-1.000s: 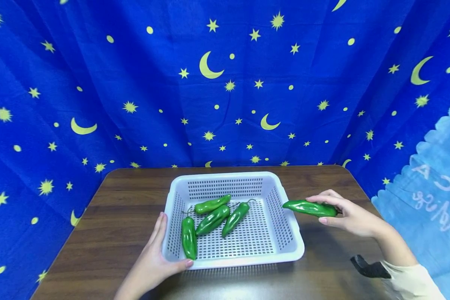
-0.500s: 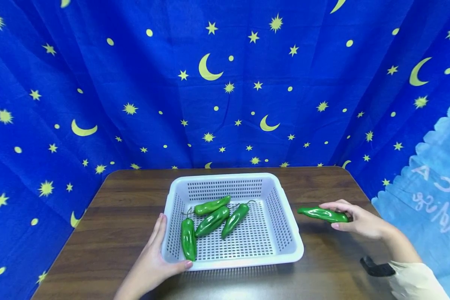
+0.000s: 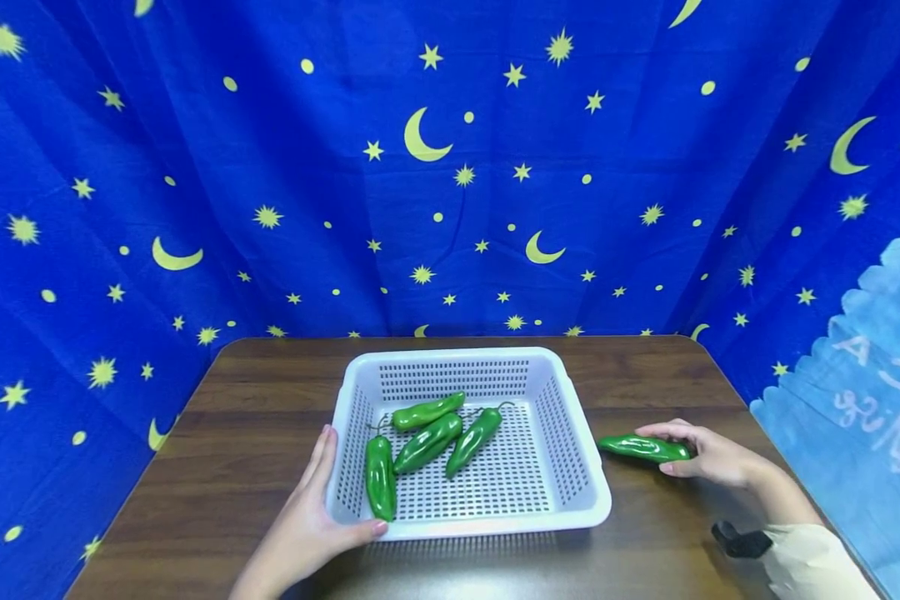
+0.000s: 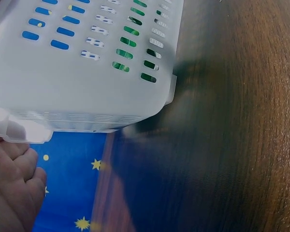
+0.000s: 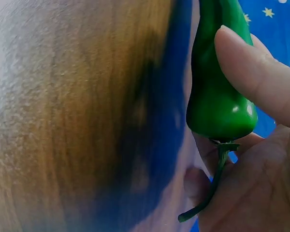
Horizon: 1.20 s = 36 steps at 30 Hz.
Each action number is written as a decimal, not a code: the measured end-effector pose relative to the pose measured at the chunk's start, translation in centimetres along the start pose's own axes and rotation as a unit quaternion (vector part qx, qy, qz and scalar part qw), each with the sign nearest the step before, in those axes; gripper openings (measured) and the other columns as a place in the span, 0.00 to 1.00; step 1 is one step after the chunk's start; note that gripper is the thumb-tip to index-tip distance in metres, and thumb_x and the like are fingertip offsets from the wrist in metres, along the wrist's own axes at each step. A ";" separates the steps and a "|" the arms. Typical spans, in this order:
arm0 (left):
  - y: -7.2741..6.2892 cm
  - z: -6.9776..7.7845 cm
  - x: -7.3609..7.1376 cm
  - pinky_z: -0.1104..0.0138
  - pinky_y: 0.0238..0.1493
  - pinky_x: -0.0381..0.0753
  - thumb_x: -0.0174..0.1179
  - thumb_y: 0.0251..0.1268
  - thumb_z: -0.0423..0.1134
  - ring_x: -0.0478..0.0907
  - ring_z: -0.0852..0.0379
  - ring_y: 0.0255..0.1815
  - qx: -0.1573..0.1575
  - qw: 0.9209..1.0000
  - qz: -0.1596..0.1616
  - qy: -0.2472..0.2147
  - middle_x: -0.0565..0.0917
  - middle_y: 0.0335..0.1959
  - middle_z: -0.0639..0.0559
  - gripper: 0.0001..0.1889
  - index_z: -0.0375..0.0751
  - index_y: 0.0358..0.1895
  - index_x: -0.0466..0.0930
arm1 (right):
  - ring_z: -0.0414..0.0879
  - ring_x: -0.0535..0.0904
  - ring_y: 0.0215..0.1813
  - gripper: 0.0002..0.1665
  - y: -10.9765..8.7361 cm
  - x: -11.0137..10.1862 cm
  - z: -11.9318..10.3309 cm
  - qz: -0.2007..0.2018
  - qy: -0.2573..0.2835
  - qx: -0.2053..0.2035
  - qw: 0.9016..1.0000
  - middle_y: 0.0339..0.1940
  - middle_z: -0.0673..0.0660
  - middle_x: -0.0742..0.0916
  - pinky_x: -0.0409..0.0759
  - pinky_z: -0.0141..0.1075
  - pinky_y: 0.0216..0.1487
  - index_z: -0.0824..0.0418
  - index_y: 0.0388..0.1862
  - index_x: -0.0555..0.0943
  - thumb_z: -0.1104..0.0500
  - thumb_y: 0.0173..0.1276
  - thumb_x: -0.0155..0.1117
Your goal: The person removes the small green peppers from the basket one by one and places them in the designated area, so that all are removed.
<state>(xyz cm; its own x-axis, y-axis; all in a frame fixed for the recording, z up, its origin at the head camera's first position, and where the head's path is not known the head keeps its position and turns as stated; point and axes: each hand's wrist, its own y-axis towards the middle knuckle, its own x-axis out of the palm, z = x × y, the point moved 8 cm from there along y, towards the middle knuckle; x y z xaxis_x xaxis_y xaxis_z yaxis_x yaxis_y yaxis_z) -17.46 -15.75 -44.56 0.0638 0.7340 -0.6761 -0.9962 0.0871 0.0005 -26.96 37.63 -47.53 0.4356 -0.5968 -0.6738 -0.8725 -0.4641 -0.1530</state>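
Note:
A white perforated plastic basket (image 3: pixel 495 527) stands on the table, with several green chili peppers (image 3: pixel 429 444) lying in its left half. My left hand (image 3: pixel 311 512) holds the basket's near left corner, thumb on the front rim and fingers along the left side. The left wrist view shows curled fingers (image 4: pixel 26 166) by the basket's rim. To the right of the basket, my right hand (image 3: pixel 712 454) pinches another green chili pepper (image 3: pixel 641 447) between thumb and fingers, low at the tabletop. Up close in the right wrist view, this pepper (image 5: pixel 222 104) has its curved stem toward the palm.
The brown wooden table (image 3: pixel 255 417) reaches back to a blue curtain (image 3: pixel 330 167) patterned with moons and stars. A light blue scalloped cloth (image 3: pixel 870 392) hangs at the right. A black strap (image 3: pixel 740 542) is near the right sleeve.
My right hand has carried its pepper away from above the basket's right rim, rightward and down toward the tabletop. My left hand and the basket stay in place.

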 end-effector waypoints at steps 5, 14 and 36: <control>0.0 0.0 0.0 0.34 0.71 0.54 0.76 0.37 0.67 0.44 0.28 0.79 -0.003 1.000 -0.002 0.002 0.35 0.83 0.44 0.74 0.47 0.81 0.32 | 0.28 0.72 0.51 0.32 0.0 0.2 0.6 0.012 -0.021 0.001 1.000 0.55 0.58 0.79 0.72 0.28 0.48 0.52 0.66 0.76 0.53 0.62 0.71; 0.0 0.1 -0.1 0.34 0.71 0.55 0.76 0.37 0.67 0.45 0.28 0.79 0.004 1.000 0.002 0.001 0.35 0.83 0.43 0.74 0.45 0.81 0.33 | 0.26 0.69 0.56 0.36 -0.2 0.2 0.7 0.034 -0.037 0.003 0.999 0.63 0.63 0.78 0.71 0.31 0.53 0.55 0.70 0.74 0.52 0.62 0.72; -0.2 0.1 0.0 0.34 0.71 0.54 0.77 0.36 0.66 0.44 0.28 0.79 0.017 1.000 0.012 -0.018 0.36 0.83 0.42 0.74 0.43 0.81 0.34 | 0.34 0.73 0.62 0.36 4.0 -3.7 -12.2 0.133 -0.054 -0.089 0.986 0.69 0.53 0.79 0.76 0.36 0.55 0.48 0.73 0.69 0.55 0.67 0.69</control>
<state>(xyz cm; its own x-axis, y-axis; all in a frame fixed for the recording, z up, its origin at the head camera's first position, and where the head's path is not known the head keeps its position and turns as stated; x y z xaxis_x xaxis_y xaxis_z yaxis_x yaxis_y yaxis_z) -17.27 -15.70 -44.50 0.0423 0.7600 -0.6485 -0.9950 0.0911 0.0418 -29.36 29.99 -36.86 0.1632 -0.6443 -0.7472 -0.8961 -0.4137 0.1610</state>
